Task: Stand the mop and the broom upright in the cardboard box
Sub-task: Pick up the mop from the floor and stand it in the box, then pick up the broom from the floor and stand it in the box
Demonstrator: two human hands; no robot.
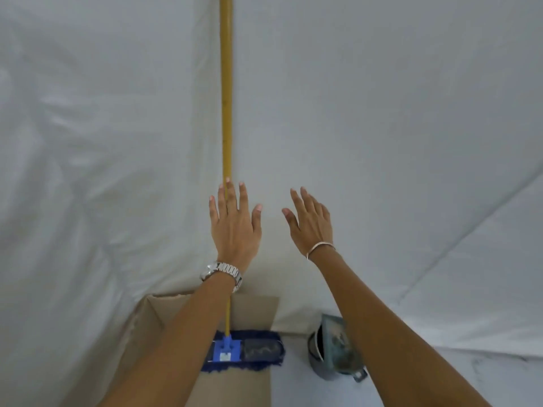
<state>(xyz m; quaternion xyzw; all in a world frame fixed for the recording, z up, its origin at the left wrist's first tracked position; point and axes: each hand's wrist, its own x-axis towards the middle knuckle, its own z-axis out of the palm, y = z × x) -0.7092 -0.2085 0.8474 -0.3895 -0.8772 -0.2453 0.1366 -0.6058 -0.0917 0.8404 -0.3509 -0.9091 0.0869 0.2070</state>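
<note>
A mop stands upright in the cardboard box (pixel 258 309) at the bottom centre. Its yellow handle (pixel 226 83) runs straight up against the white sheet, and its blue head (pixel 249 349) lies across the box opening. My left hand (pixel 235 224) is flat and spread in front of the handle, fingers apart, not gripping it. My right hand (pixel 311 221) hovers open to the right of it, holding nothing. No broom is in view.
A white sheet (pixel 382 113) covers the wall behind and the floor. A grey-green dustpan (pixel 335 348) stands on the floor just right of the box. My left wrist wears a metal watch, the right a thin bracelet.
</note>
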